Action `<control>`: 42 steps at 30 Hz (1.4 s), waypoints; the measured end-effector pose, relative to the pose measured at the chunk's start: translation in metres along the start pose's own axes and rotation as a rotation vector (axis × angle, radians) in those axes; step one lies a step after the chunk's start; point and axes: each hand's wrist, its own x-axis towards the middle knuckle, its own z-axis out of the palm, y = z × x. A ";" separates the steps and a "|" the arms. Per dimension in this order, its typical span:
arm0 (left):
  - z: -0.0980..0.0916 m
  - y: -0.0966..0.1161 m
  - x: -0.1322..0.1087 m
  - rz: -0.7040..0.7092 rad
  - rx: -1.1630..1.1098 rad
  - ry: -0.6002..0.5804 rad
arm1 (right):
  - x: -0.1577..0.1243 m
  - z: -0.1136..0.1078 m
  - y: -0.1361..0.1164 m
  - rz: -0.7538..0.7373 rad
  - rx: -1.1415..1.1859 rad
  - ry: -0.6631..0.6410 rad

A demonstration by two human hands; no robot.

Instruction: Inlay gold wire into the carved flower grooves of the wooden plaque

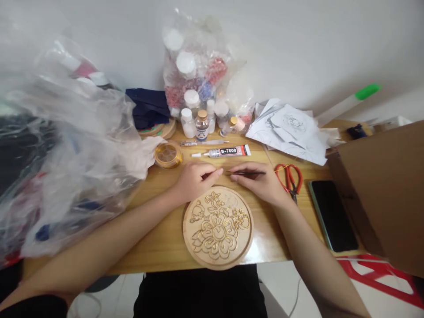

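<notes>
A round wooden plate with a gold flower outline lies at the table's near edge. Just beyond it, my left hand rests with its fingers pinched together on something too fine to make out, perhaps a thin wire. My right hand is closed on slim dark tweezers, whose tips point left toward the left fingertips. The two hands almost meet above the plate's far rim.
A B-7000 glue tube, a pen-like tool and a gold wire spool lie behind the hands. Red scissors, a phone and a cardboard box are at right. Plastic bags, small bottles and sketch papers crowd the back.
</notes>
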 end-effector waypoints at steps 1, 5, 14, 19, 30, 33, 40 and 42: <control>0.000 0.000 0.000 -0.008 -0.012 0.001 | 0.001 0.001 0.000 -0.020 -0.032 -0.016; -0.001 0.000 0.000 -0.065 -0.067 0.035 | 0.004 0.002 0.003 -0.121 -0.129 -0.063; 0.000 -0.001 0.000 -0.120 -0.091 0.037 | 0.010 -0.001 0.009 -0.205 -0.120 -0.050; 0.000 -0.002 0.000 -0.131 -0.112 0.064 | 0.010 0.000 0.009 -0.168 -0.130 -0.037; 0.003 -0.005 -0.001 -0.094 -0.062 0.204 | 0.009 0.001 0.010 -0.109 -0.088 0.030; 0.003 -0.006 -0.002 -0.067 0.032 0.201 | 0.008 0.000 0.009 -0.110 -0.050 0.041; 0.001 -0.005 -0.002 -0.033 0.110 0.024 | 0.004 0.001 0.000 -0.149 -0.038 0.059; 0.000 -0.004 -0.001 -0.044 0.127 -0.018 | 0.003 0.003 -0.002 -0.149 -0.044 0.054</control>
